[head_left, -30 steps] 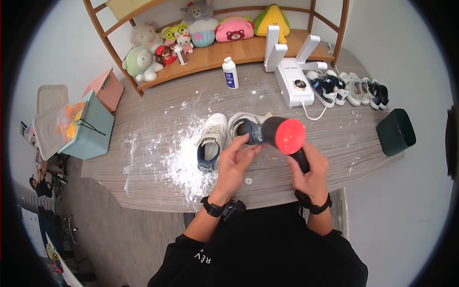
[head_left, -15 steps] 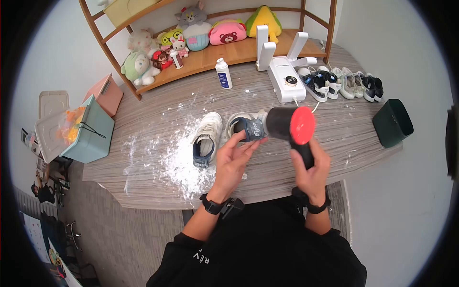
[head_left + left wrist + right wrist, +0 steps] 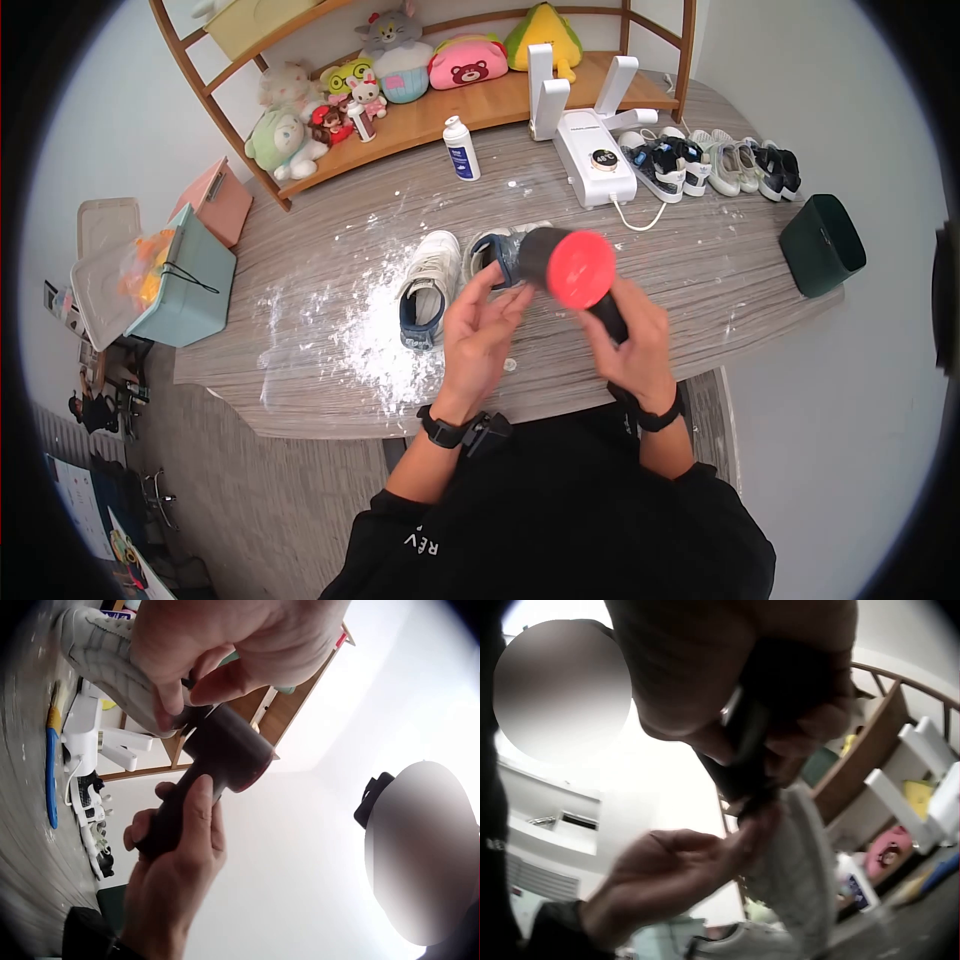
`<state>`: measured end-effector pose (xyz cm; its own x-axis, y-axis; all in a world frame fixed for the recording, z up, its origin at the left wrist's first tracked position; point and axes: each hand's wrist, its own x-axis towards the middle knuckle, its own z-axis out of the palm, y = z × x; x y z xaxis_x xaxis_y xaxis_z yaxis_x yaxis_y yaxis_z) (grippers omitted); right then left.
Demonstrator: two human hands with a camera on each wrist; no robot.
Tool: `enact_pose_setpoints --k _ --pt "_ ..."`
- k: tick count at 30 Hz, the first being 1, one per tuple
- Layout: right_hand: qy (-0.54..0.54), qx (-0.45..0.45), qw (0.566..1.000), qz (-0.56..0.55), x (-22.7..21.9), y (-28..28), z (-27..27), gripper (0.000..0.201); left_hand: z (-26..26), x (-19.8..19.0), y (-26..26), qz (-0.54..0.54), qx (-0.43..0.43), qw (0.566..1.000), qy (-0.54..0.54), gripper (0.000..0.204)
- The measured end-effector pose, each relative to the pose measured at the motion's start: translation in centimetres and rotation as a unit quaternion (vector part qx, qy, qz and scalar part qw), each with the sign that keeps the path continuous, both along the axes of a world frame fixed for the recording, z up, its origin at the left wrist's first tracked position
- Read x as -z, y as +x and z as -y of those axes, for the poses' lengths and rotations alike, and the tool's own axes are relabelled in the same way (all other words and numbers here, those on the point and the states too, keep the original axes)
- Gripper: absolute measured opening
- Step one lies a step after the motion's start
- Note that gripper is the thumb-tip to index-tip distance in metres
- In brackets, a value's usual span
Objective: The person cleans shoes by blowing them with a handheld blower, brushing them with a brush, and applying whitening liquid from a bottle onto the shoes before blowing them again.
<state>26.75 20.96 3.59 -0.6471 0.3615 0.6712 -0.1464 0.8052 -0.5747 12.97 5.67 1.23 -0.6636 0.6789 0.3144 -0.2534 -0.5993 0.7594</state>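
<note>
My left hand (image 3: pixel 476 345) pinches the navy heel end of a white sneaker (image 3: pixel 109 660), which is tilted up off the table in the left wrist view. My right hand (image 3: pixel 637 345) grips the black handle of a hair dryer (image 3: pixel 582 268) with a red round back end. The dryer's nozzle end is right at the sneaker's heel, close to my left fingertips, and it covers part of the sneaker in the head view. To the left, the matching sneaker (image 3: pixel 432 275) stands on the table beside a patch of white powder (image 3: pixel 375 355).
A white powder bottle (image 3: pixel 461 150) and a white shoe dryer (image 3: pixel 597 165) stand at the back. Several small shoes (image 3: pixel 735 165) line up to its right, near a dark green bin (image 3: pixel 820 248). A blue-handled brush (image 3: pixel 52 769) lies on the table. Plush toys (image 3: pixel 405 80) fill the shelf.
The hair dryer first shifted right, then came back left and now overlaps more of the sneaker. My left hand keeps hold of the sneaker's heel. The head view has shifted slightly.
</note>
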Motion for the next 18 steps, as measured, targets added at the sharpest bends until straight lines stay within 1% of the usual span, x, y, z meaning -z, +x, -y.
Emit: enact_pose_setpoints --k 1,2,4,5,6,8,9,10,13,14,16,17,18 --pt "-0.030 0.012 0.999 -0.029 0.4 -0.4 -0.4 0.046 -0.1 -0.1 0.0 -0.010 0.005 1.000 0.011 0.059" --pt "-0.027 0.007 0.999 -0.027 0.4 -0.3 -0.7 0.046 -0.2 -0.5 0.0 -0.008 0.000 1.000 0.014 0.059" --pt "-0.069 0.033 0.996 -0.052 0.3 -0.1 -1.1 0.046 -0.1 -1.2 -0.1 -0.021 0.014 1.000 -0.010 0.064" --pt "-0.106 0.007 0.994 -0.036 0.0 0.3 -0.8 0.047 -0.1 -1.1 -0.1 -0.020 0.007 1.000 -0.009 0.064" --pt "-0.105 0.002 0.994 -0.034 0.3 0.3 -0.6 0.047 -0.2 -1.0 0.1 -0.007 0.010 1.000 0.004 0.065" --pt "-0.070 -0.032 0.995 -0.062 0.7 0.2 0.0 0.046 -0.5 -0.7 0.4 0.005 0.017 1.000 0.019 0.066" --pt "-0.049 -0.025 0.997 -0.054 0.0 0.0 0.4 0.045 -0.8 -0.5 0.4 0.021 0.020 0.999 0.027 0.065" --pt "-0.048 -0.023 0.997 -0.056 0.2 0.1 0.1 0.045 -0.9 -0.4 0.4 0.035 0.025 0.998 0.036 0.064" --pt "-0.060 0.057 0.996 -0.030 0.9 0.5 -0.8 0.039 -0.8 -0.6 0.1 0.010 0.052 0.998 0.035 0.065" --pt "-0.061 0.055 0.996 -0.030 0.7 0.8 -0.9 0.039 -0.7 -0.6 0.2 0.010 0.050 0.998 0.034 0.065" --pt "-0.190 0.029 0.980 -0.040 0.5 1.5 -0.7 0.036 -0.7 -0.5 0.0 0.019 0.061 0.997 0.046 0.065" --pt "-0.211 0.000 0.975 -0.065 0.8 1.4 -0.5 0.037 -0.6 -0.3 0.0 0.018 0.062 0.997 0.044 0.065" --pt "-0.213 0.001 0.975 -0.067 0.7 1.3 0.0 0.037 -0.6 -0.1 0.0 0.028 0.080 0.994 0.062 0.064"
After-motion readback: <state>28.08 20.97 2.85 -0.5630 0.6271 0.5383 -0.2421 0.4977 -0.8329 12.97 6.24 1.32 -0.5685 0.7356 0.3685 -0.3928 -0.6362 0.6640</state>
